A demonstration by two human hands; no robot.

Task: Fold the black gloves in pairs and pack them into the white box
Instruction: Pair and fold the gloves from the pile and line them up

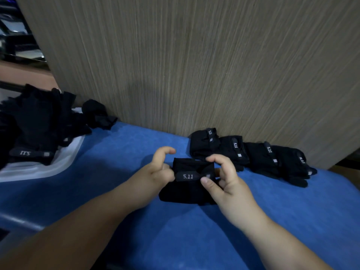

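Note:
A folded pair of black gloves [188,184] with a "5.11" strap lies on the blue cloth [136,191] in the middle. My left hand [158,170] pinches the strap's left end, its index finger raised. My right hand [222,176] pinches the strap's right end with thumb and curled fingers. The white box [58,162] stands at the left, heaped with loose black gloves [37,121]. Several folded black gloves [251,154] lie in a row at the back right against the panel.
A tall wood-grain panel [194,65] rises right behind the cloth. One loose black glove [98,114] lies beside the box by the panel. The table's metal edge [17,221] runs along the lower left.

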